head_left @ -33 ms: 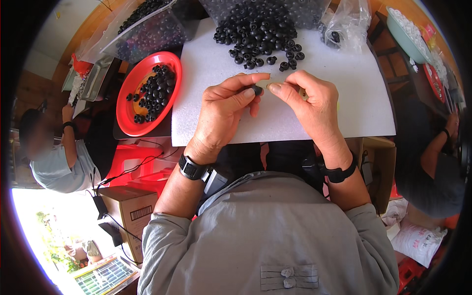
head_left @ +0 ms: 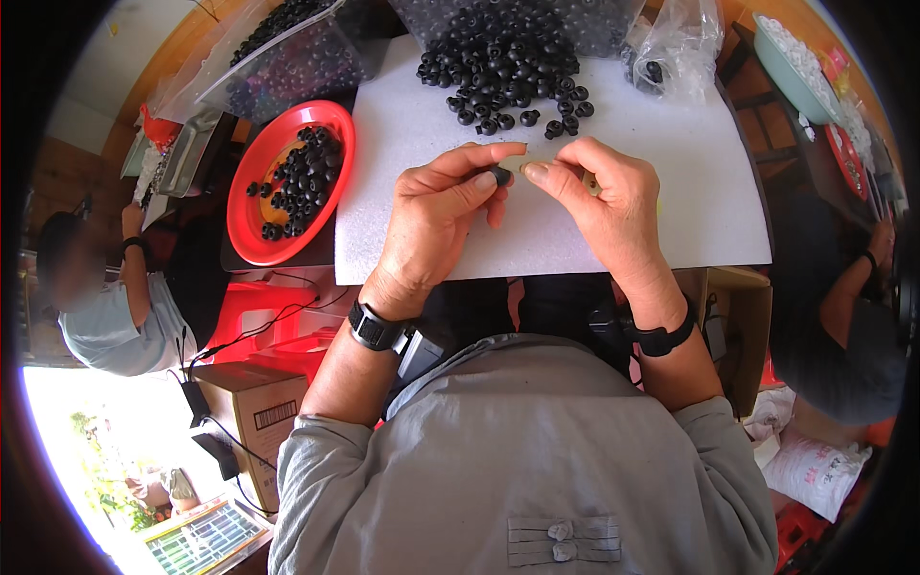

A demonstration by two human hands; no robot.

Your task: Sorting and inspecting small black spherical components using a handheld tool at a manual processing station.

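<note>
Black bead pinched between left hand and right hand — best kept steady over the white sheet.

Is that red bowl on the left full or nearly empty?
Partly filled. The red bowl holds a heap of small black rings toward its upper right side, while much of its red bottom shows bare.

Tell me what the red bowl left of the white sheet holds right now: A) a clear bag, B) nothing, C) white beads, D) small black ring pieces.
D: the red bowl holds a heap of small black rings, like the pile at the far edge of the white sheet.
</note>
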